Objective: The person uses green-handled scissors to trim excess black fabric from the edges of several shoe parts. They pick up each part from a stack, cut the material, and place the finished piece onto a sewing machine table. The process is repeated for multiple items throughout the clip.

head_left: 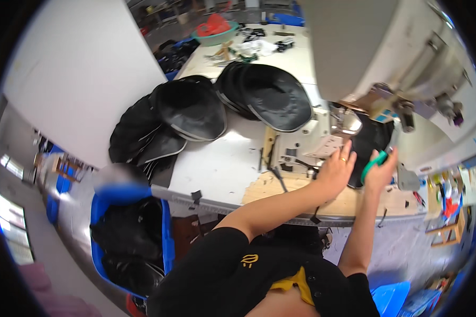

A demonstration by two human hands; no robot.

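A pair of green-handled scissors is gripped in my right hand, blades pointing up and away from me beside the sewing machine head. My left hand lies with fingers stretched out at the edge of a black fabric piece. That piece sits on the machine bed near the needle area, and the machine head covers its far part. To the left of the machine bed, black rounded pieces with pale edging are stacked. A second stack of similar black pieces sits further left.
A blue bin full of black pieces stands on the floor at the left. On the far table are a green basin with red material and white cloth. Large pale panels rise at both sides. A wooden stool stands at the right.
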